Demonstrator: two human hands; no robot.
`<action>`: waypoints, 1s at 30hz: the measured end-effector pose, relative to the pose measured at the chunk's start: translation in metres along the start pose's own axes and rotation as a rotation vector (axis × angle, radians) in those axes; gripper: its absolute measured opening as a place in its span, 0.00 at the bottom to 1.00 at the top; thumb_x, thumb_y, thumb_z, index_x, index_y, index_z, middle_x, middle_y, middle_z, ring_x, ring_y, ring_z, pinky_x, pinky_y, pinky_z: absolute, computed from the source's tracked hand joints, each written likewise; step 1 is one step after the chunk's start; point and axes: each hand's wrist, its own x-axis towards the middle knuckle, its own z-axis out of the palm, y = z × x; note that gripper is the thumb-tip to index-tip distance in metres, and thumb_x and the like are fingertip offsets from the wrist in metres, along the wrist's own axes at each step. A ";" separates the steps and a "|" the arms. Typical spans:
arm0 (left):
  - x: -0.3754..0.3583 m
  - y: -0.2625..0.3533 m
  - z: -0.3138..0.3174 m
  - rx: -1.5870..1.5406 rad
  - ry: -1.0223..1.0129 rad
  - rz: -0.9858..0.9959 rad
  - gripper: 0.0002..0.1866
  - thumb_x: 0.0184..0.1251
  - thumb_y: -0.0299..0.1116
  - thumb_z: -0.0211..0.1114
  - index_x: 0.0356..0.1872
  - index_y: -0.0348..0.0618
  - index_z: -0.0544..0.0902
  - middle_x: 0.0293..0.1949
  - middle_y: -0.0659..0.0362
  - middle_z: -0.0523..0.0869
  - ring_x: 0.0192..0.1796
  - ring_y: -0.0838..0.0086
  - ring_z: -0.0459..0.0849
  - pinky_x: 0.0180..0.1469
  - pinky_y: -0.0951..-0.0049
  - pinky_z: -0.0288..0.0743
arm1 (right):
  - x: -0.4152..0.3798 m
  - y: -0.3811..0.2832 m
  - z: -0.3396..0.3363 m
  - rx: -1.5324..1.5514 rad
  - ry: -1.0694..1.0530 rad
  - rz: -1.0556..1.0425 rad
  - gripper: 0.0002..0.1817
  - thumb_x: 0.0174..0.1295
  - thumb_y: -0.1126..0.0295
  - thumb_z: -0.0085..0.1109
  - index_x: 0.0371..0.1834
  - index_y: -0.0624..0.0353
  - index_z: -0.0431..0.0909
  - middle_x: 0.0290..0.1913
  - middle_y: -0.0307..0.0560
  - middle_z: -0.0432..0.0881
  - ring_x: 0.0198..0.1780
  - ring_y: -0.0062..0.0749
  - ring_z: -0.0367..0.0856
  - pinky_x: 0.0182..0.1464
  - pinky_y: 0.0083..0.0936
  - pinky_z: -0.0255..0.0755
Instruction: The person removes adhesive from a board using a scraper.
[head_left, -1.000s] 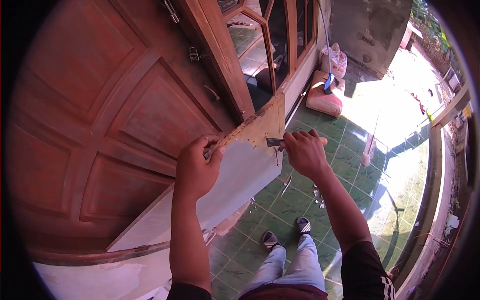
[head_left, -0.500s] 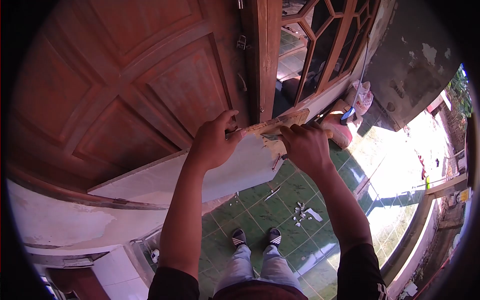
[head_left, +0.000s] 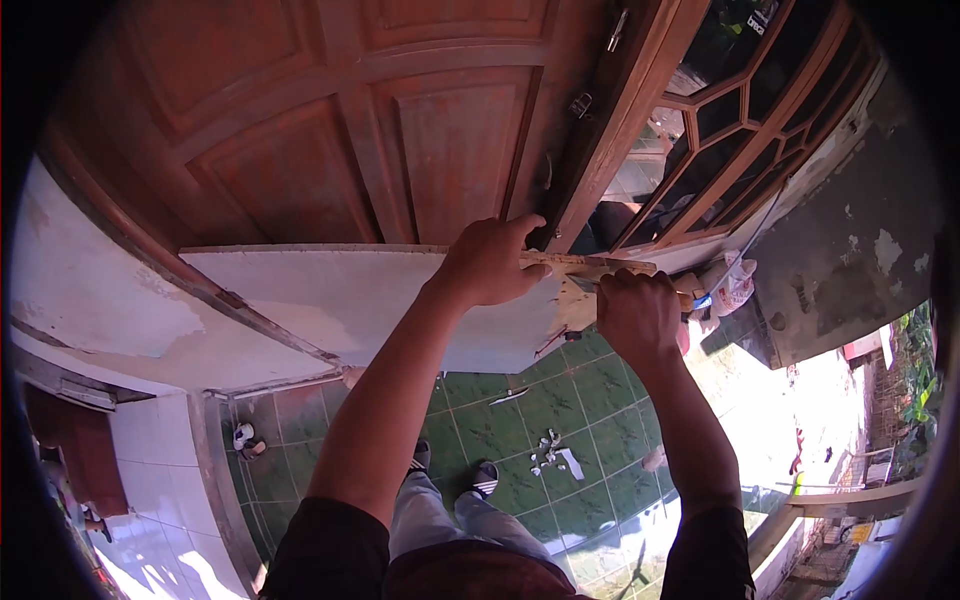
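Note:
A white-faced board is held up in front of me, with bare tan wood showing at its right end. My left hand grips its top edge, thumb on the near face and fingers over the edge. In my right hand is a scraper, its wooden handle poking out past the fist. The scraper's flat blade lies against the bare wood just under the top edge, right of my left thumb.
Behind the board stands a brown panelled door, with a glazed wooden frame to its right. White scraps lie on the green tiled floor. A sack sits by the wall. Shoes stand at the left.
My view has swung, so the board looks more level and both hands appear farther right. The left hand still grips the board, and the scraper stays in the right hand against the wood.

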 end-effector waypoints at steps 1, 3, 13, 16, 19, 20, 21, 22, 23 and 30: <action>-0.001 0.000 0.000 0.007 -0.004 0.000 0.34 0.66 0.41 0.81 0.71 0.42 0.82 0.49 0.45 0.95 0.54 0.48 0.94 0.60 0.52 0.86 | 0.000 -0.001 0.001 -0.017 -0.002 -0.010 0.09 0.66 0.66 0.70 0.29 0.56 0.87 0.32 0.48 0.88 0.34 0.47 0.91 0.49 0.43 0.82; -0.002 -0.004 0.004 0.017 0.041 0.031 0.35 0.64 0.39 0.82 0.71 0.42 0.82 0.49 0.46 0.95 0.54 0.48 0.94 0.60 0.52 0.86 | 0.000 -0.004 0.005 -0.048 -0.003 -0.025 0.09 0.66 0.66 0.69 0.28 0.55 0.87 0.32 0.48 0.88 0.34 0.46 0.91 0.49 0.44 0.82; -0.001 -0.007 0.011 0.042 0.055 0.010 0.36 0.60 0.34 0.81 0.72 0.43 0.83 0.48 0.46 0.94 0.53 0.48 0.93 0.59 0.51 0.86 | 0.006 0.004 0.011 -0.244 -0.324 -0.298 0.09 0.64 0.62 0.69 0.39 0.55 0.90 0.39 0.46 0.90 0.44 0.43 0.92 0.59 0.44 0.79; -0.006 -0.002 0.006 0.023 0.032 0.008 0.36 0.60 0.34 0.81 0.72 0.44 0.83 0.47 0.46 0.94 0.52 0.48 0.93 0.58 0.51 0.86 | -0.019 -0.001 -0.019 0.207 -0.279 -0.167 0.25 0.58 0.51 0.81 0.49 0.59 0.86 0.45 0.52 0.92 0.51 0.52 0.93 0.62 0.49 0.80; -0.010 -0.005 0.010 0.015 0.066 0.022 0.36 0.60 0.35 0.83 0.72 0.44 0.83 0.46 0.47 0.94 0.52 0.50 0.93 0.58 0.51 0.86 | -0.050 -0.001 0.015 0.729 -0.271 0.173 0.42 0.50 0.57 0.92 0.62 0.62 0.73 0.56 0.65 0.90 0.60 0.62 0.91 0.62 0.55 0.82; -0.010 -0.005 0.010 0.008 0.066 0.028 0.37 0.60 0.35 0.83 0.72 0.44 0.83 0.46 0.47 0.94 0.52 0.50 0.93 0.58 0.51 0.86 | -0.056 -0.008 0.027 0.849 -0.109 0.293 0.40 0.52 0.61 0.91 0.61 0.62 0.73 0.54 0.61 0.90 0.57 0.55 0.91 0.56 0.48 0.82; -0.010 -0.004 0.011 0.009 0.061 0.023 0.37 0.60 0.36 0.83 0.72 0.44 0.83 0.46 0.47 0.94 0.52 0.50 0.93 0.58 0.51 0.86 | -0.061 -0.023 0.040 0.966 0.056 0.414 0.37 0.54 0.65 0.90 0.60 0.62 0.73 0.52 0.56 0.90 0.53 0.48 0.92 0.51 0.41 0.82; -0.011 -0.004 0.011 0.011 0.055 0.021 0.37 0.60 0.36 0.83 0.72 0.44 0.83 0.47 0.47 0.94 0.52 0.50 0.93 0.59 0.51 0.86 | -0.067 -0.038 0.058 1.078 0.223 0.541 0.34 0.55 0.69 0.90 0.58 0.62 0.73 0.49 0.51 0.90 0.50 0.41 0.92 0.46 0.34 0.82; -0.010 -0.003 0.009 0.014 0.051 0.024 0.36 0.60 0.36 0.83 0.72 0.44 0.83 0.47 0.47 0.94 0.52 0.50 0.93 0.59 0.52 0.86 | -0.069 -0.051 0.084 1.242 0.312 0.713 0.28 0.60 0.74 0.85 0.57 0.60 0.75 0.49 0.51 0.91 0.46 0.33 0.91 0.46 0.32 0.82; -0.005 -0.006 0.008 0.021 0.026 0.017 0.36 0.60 0.35 0.82 0.72 0.45 0.83 0.49 0.45 0.95 0.55 0.49 0.93 0.61 0.52 0.86 | -0.006 -0.114 0.086 1.767 0.686 1.243 0.19 0.71 0.74 0.77 0.55 0.61 0.73 0.43 0.45 0.90 0.45 0.30 0.93 0.34 0.22 0.70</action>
